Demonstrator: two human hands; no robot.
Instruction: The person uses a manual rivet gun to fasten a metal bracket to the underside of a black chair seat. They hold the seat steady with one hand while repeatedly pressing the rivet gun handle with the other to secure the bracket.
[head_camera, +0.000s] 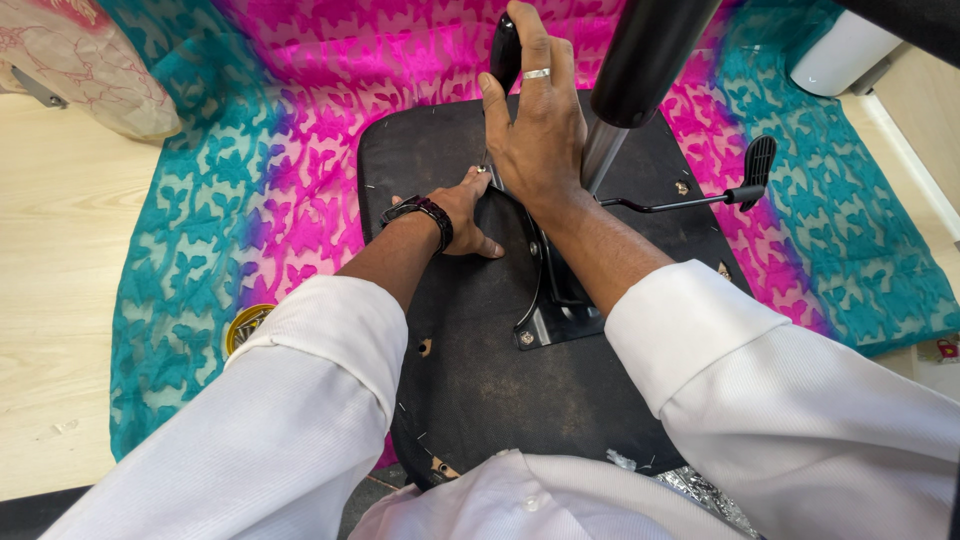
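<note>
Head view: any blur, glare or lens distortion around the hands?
Head view: even, soft light, faint shadows; the right hand and left hand on the black seat underside are sharp; slight sheen on the gas cylinder, no harsh glare; white sleeves near the bottom edge look stretched by the wide lens.

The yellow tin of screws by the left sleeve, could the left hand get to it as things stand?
Probably yes. The yellow tin sits on the patterned cloth just outside the left forearm, with nothing lying over it but the sleeve edge. The left hand rests flat on the chair seat underside, holding nothing, so it could swing back.
</note>
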